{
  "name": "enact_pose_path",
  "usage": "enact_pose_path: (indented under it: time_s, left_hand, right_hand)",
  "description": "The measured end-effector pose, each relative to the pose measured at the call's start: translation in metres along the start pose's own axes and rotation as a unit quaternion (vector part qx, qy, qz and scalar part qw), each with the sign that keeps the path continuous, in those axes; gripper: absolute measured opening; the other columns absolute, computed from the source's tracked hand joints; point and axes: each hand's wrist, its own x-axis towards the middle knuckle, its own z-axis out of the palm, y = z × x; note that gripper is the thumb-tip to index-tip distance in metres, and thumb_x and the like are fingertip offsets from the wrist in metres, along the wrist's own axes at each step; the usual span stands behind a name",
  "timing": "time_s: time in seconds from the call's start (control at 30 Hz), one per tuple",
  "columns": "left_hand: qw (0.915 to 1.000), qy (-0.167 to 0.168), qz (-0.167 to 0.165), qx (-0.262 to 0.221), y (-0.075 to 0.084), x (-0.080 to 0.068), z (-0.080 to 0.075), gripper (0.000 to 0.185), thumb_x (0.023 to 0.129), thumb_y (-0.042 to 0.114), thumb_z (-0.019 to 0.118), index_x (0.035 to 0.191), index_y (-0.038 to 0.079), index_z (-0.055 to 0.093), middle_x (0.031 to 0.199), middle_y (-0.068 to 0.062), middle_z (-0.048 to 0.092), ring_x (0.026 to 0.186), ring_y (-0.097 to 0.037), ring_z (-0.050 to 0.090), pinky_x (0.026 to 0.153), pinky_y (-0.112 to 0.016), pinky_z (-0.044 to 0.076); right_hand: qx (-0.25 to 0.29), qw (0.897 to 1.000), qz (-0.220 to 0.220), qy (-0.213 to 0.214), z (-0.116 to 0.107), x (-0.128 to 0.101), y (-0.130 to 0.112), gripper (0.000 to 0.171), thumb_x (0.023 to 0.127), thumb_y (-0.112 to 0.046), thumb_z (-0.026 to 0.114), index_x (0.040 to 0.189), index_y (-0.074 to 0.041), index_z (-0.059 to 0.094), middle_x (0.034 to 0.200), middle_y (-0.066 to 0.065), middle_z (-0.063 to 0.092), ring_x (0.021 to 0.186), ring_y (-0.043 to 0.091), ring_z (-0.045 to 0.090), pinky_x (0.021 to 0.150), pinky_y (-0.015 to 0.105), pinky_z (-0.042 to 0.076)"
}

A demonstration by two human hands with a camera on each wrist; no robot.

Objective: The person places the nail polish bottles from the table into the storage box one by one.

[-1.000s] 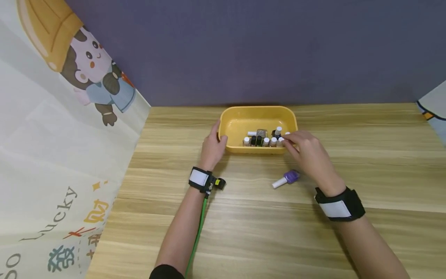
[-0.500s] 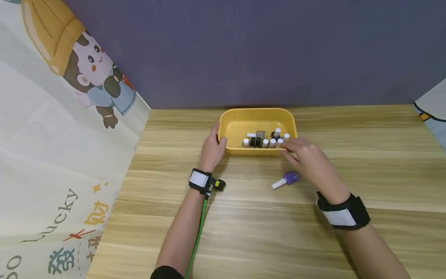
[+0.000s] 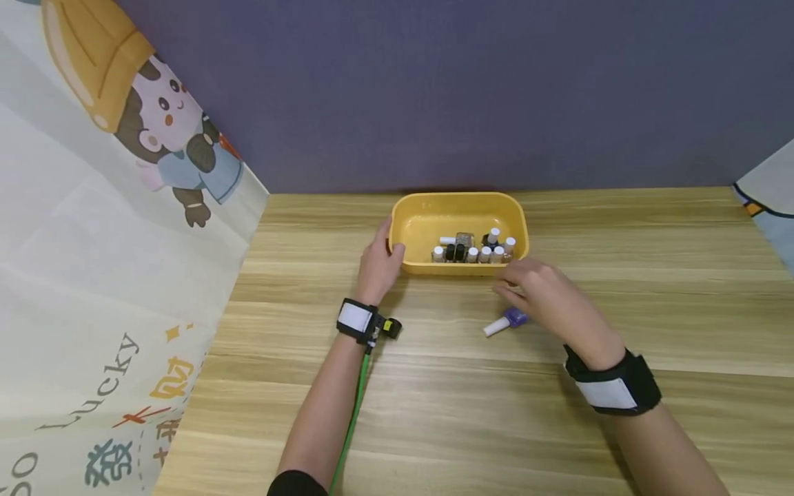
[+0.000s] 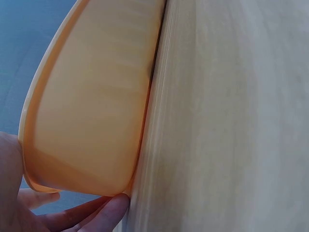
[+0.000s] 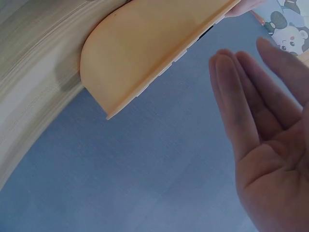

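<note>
From the head view we see our left hand (image 3: 376,265) at the nine o'clock end of the yellow tub (image 3: 460,207), fingers curled over its rim and thumb against the outer wall, holding it on the wooden table (image 3: 620,427). Our right hand (image 3: 546,293) hovers just below the tub's five o'clock corner, fingers relaxed and holding nothing, with the purple bottle (image 3: 507,321) lying on its side on the table at about seven o'clock from that hand, white cap pointing toward eight o'clock, partly hidden under the fingers. Inside the tub, small bottles (image 3: 474,249) stand in a row along the near wall. In our judgement, picking up the purple bottle cleanly means coming down over its body and not its cap, pinching across the width so it does not roll. In the left wrist view the tub's wall (image 4: 96,106) fills the frame, with fingertips (image 4: 113,210) tucked under its lower edge at six o'clock, so we hold firmly enough that it would not slide. In the right wrist view our palm (image 5: 270,159) is at three o'clock, with fingers straight, together and empty, the tub's corner (image 5: 145,53) at eleven o'clock; the bottle is out of sight here, so we would guide the reach from the head view.
</note>
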Motion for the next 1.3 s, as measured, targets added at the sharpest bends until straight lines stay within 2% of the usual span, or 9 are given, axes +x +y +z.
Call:
enact_pose_path:
  time_s: [0.1,0.3,0.4,0.53,0.6,0.77,1.0,1.3]
  left_hand:
    - [1.0,0.0,-0.001,-0.001,-0.001,0.0,0.0,0.063,0.098,0.024,0.049,0.157,0.022,0.03,0.095,-0.008,0.068,0.058,-0.017,0.054,0.052,-0.031,0.045]
    - [1.0,-0.003,0.003,-0.006,-0.002,0.001,0.0,0.062,0.098,0.023,0.05,0.157,0.021,0.03,0.085,-0.006,0.065,0.054,-0.017,0.051,0.049,-0.032,0.045]
    - [0.9999,-0.004,0.006,-0.009,-0.002,0.002,0.0,0.063,0.098,0.023,0.05,0.157,0.02,0.03,0.084,-0.005,0.065,0.051,-0.016,0.05,0.047,-0.032,0.046]
    - [0.9999,-0.005,0.004,-0.008,-0.003,0.002,0.0,0.063,0.098,0.023,0.049,0.157,0.02,0.029,0.087,-0.006,0.066,0.051,-0.016,0.05,0.047,-0.032,0.046]
    - [1.0,-0.006,0.004,-0.007,-0.003,0.002,0.0,0.063,0.098,0.024,0.049,0.158,0.021,0.029,0.089,-0.006,0.066,0.053,-0.016,0.05,0.047,-0.031,0.045]
    - [0.9999,-0.005,0.008,-0.01,-0.003,0.002,0.0,0.063,0.098,0.024,0.05,0.157,0.02,0.03,0.085,-0.006,0.065,0.054,-0.016,0.05,0.049,-0.031,0.044]
    - [0.9999,-0.005,0.005,-0.009,-0.004,0.002,0.0,0.064,0.097,0.026,0.049,0.158,0.022,0.029,0.085,-0.004,0.064,0.054,-0.015,0.05,0.049,-0.031,0.044]
    - [0.9999,-0.009,0.002,-0.014,-0.003,0.002,-0.001,0.064,0.097,0.027,0.049,0.158,0.025,0.029,0.078,-0.005,0.062,0.053,-0.016,0.049,0.048,-0.03,0.043]
  right_hand:
    - [0.004,1.0,0.003,-0.028,0.002,0.0,-0.001,0.004,0.088,-0.01,0.074,0.088,-0.007,0.072,0.084,0.004,0.07,0.074,0.015,0.062,0.063,0.032,0.052]
    - [0.014,0.997,0.0,-0.075,0.005,-0.003,-0.002,0.01,0.084,-0.006,0.077,0.093,-0.004,0.074,0.089,0.004,0.07,0.078,0.014,0.063,0.065,0.031,0.053]
    - [0.018,0.995,-0.009,-0.098,0.007,-0.003,-0.003,0.005,0.083,-0.005,0.076,0.085,-0.008,0.073,0.081,-0.001,0.065,0.072,0.011,0.058,0.061,0.027,0.049]
    - [0.021,0.991,-0.016,-0.13,0.009,-0.005,-0.003,0.018,0.082,-0.005,0.078,0.074,-0.014,0.065,0.072,-0.006,0.054,0.065,0.009,0.05,0.057,0.023,0.042]
    - [0.019,0.99,-0.019,-0.14,0.01,-0.006,-0.002,0.02,0.08,-0.005,0.08,0.073,-0.015,0.064,0.073,-0.005,0.056,0.066,0.01,0.052,0.057,0.024,0.043]
    - [0.011,0.986,-0.023,-0.165,0.015,-0.006,-0.001,0.016,0.076,-0.007,0.084,0.082,-0.012,0.07,0.081,-0.001,0.065,0.071,0.011,0.058,0.061,0.027,0.048]
    - [-0.006,0.982,-0.025,-0.189,0.023,-0.006,0.001,0.022,0.071,-0.01,0.087,0.074,-0.018,0.067,0.075,-0.007,0.06,0.067,0.006,0.05,0.059,0.025,0.044]
    - [-0.031,0.982,-0.023,-0.187,0.031,-0.006,0.0,0.023,0.07,-0.01,0.088,0.074,-0.018,0.067,0.077,-0.007,0.062,0.071,0.007,0.054,0.058,0.023,0.046]
